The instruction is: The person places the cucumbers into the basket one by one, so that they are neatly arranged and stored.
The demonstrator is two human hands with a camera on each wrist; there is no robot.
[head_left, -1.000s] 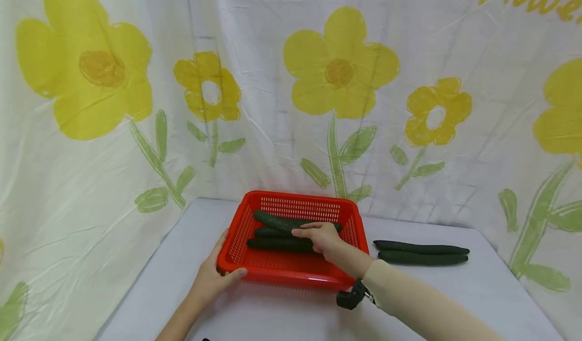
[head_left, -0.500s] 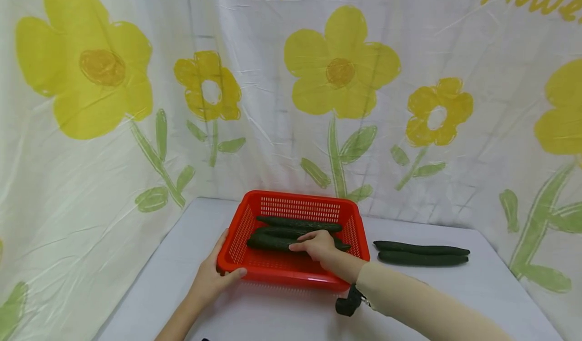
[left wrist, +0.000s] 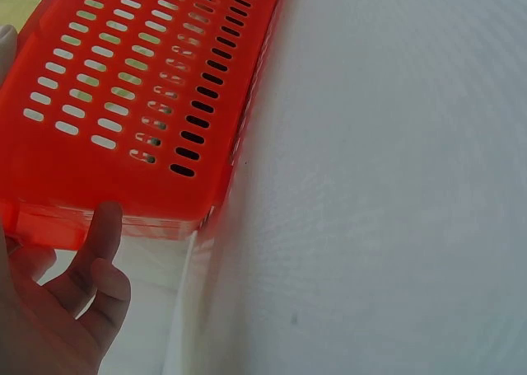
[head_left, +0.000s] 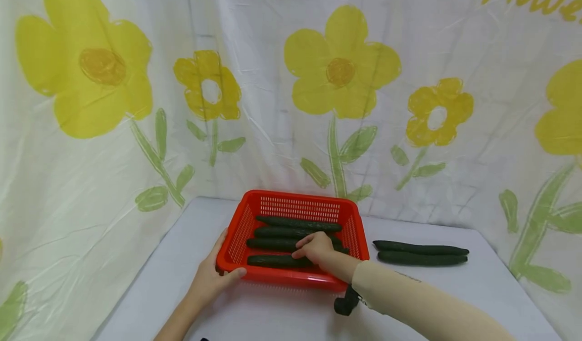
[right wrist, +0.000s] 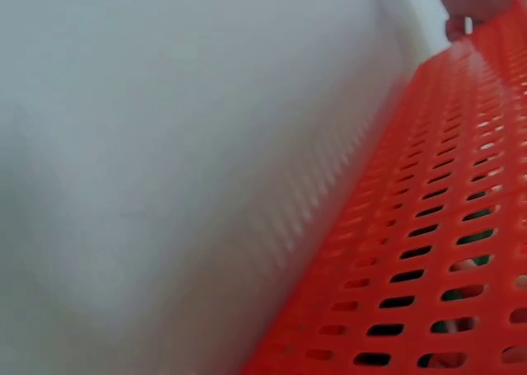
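In the head view a red plastic basket (head_left: pixel 291 279) with slotted walls stands on the white table. Several dark green cucumbers lie in it, roughly parallel from left to right. My right hand (head_left: pixel 319 250) reaches over the front rim and holds the frontmost cucumber (head_left: pixel 278 261) near its right part, which the hand hides. Behind it lies another cucumber (head_left: pixel 273 244), partly covered by that hand. My left hand (head_left: pixel 212 275) grips the basket's front left corner, thumb at the front rim. The left wrist view shows fingers (left wrist: pixel 105 235) of this hand against the basket's wall.
To the right of the basket, two more cucumbers, a rear one (head_left: pixel 423 248) and a front one (head_left: pixel 423 258), lie side by side on the table (head_left: pixel 436 290). A white curtain (head_left: pixel 273 144) with yellow flowers hangs behind and around the table.
My right hand has brought its cucumber from above the others at the back of the basket forward to the front wall, straightening it. My left hand keeps its place at the corner.
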